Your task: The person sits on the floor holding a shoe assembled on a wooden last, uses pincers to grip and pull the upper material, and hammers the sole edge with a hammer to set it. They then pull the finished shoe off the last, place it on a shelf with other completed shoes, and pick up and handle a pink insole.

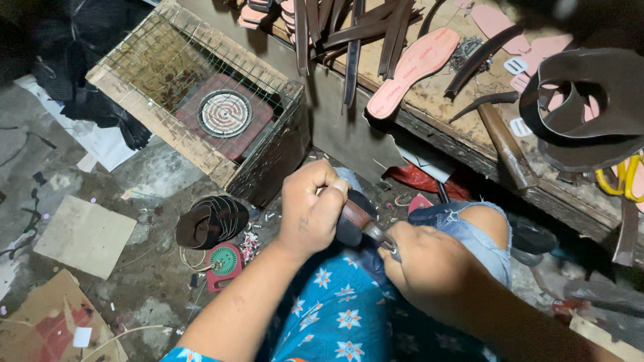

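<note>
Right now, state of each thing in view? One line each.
left hand: closed around a dark shoe piece
right hand: gripping a metal tool against that piece
coil heater: in wire-topped wooden box, not glowing
pink insole: flat on bench, overhanging the edge
hammer: lying on bench, untouched
stack of dark soles: on the floor

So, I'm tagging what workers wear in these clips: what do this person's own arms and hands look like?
Both forearms are bare, with no gloves, rings or watch in view. The left hand has a small dark mark on its back. The right hand is plain. At the bottom edge, by the left arm, shows a bit of blue cloth with a white and orange flower print, perhaps a short sleeve.
</note>
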`<state>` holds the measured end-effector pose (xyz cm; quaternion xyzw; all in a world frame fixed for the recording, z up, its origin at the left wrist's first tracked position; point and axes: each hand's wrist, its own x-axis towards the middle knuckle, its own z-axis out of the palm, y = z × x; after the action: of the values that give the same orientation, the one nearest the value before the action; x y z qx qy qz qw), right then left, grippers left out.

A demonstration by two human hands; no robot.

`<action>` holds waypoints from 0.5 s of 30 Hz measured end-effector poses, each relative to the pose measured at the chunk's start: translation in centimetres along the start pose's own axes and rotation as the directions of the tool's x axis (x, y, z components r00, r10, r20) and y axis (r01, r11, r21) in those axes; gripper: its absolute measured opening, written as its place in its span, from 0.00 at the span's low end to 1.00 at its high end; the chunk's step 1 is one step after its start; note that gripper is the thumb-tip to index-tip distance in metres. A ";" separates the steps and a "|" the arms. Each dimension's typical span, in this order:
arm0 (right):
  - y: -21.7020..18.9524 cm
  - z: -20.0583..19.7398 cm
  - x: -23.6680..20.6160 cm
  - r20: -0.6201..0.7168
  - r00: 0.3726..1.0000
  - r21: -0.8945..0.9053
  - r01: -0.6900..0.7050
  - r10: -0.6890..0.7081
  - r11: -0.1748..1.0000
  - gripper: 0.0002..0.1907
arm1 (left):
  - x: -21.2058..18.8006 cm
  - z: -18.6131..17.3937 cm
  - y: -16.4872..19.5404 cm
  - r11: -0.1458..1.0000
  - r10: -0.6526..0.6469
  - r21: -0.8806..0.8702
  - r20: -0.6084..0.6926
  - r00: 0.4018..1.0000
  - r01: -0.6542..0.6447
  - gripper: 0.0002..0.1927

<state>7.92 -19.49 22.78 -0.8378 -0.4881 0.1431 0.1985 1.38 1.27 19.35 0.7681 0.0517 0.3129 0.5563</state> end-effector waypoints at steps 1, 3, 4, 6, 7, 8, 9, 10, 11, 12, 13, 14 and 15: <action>0.4 0.4 0.3 0.098 0.994 0.045 -0.051 0.047 0.998 0.16 | -0.1 -0.1 0.4 1.000 0.014 0.001 0.021 1.000 -0.014 0.10; 0.8 1.1 0.5 0.159 0.986 0.108 -0.069 0.051 0.992 0.15 | -0.1 -0.7 1.5 0.988 0.096 0.115 0.049 0.994 -0.101 0.08; 0.9 1.4 0.6 0.122 0.992 0.127 -0.030 0.015 0.991 0.14 | -0.3 -1.1 2.2 0.959 0.162 0.224 0.062 0.985 -0.172 0.07; 0.8 1.8 0.8 0.056 0.998 0.135 0.029 -0.037 0.990 0.13 | -0.6 -2.0 3.6 0.857 0.239 0.445 0.106 0.965 -0.261 0.08; 0.5 1.9 0.9 0.026 0.998 0.129 0.049 -0.053 0.990 0.13 | -0.9 -2.5 4.4 0.783 0.250 0.554 0.136 0.959 -0.283 0.12; 0.2 2.0 1.0 -0.005 0.998 0.123 0.068 -0.068 0.990 0.13 | -1.0 -3.0 5.2 0.695 0.255 0.653 0.168 0.952 -0.301 0.15; -0.1 2.0 1.2 0.019 1.000 0.102 0.014 -0.016 0.995 0.12 | -1.2 -3.4 5.8 0.742 0.143 0.626 0.199 0.969 -0.238 0.20; -0.4 1.9 1.5 0.042 0.998 0.080 -0.043 0.040 0.996 0.12 | -1.4 -3.8 6.5 0.783 0.030 0.598 0.235 0.972 -0.169 0.25; -0.7 1.8 1.7 0.068 0.993 0.056 -0.099 0.095 0.994 0.11 | -1.5 -4.1 7.0 0.815 -0.085 0.572 0.270 0.959 -0.089 0.30; -1.1 1.7 1.9 0.060 0.996 -0.010 -0.068 0.068 0.998 0.12 | -1.3 -4.4 7.3 0.838 -0.095 0.541 0.277 0.956 -0.073 0.29; -1.4 1.5 2.1 0.050 0.998 -0.077 -0.034 0.038 0.996 0.13 | -1.0 -4.8 7.4 0.858 -0.101 0.510 0.283 0.954 -0.060 0.28; -1.6 1.3 2.2 0.039 0.999 -0.144 0.001 0.005 0.990 0.13 | -0.7 -5.0 7.4 0.877 -0.105 0.479 0.289 0.951 -0.049 0.27; -1.8 1.2 2.2 0.034 0.999 -0.145 0.041 -0.037 0.989 0.14 | -0.5 -5.2 7.5 0.876 -0.223 0.479 0.297 0.928 0.057 0.28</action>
<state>7.08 -16.50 22.47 -0.8380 -0.5166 0.1161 0.1320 -3.82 2.54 26.76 0.9148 0.0833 0.1111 0.3793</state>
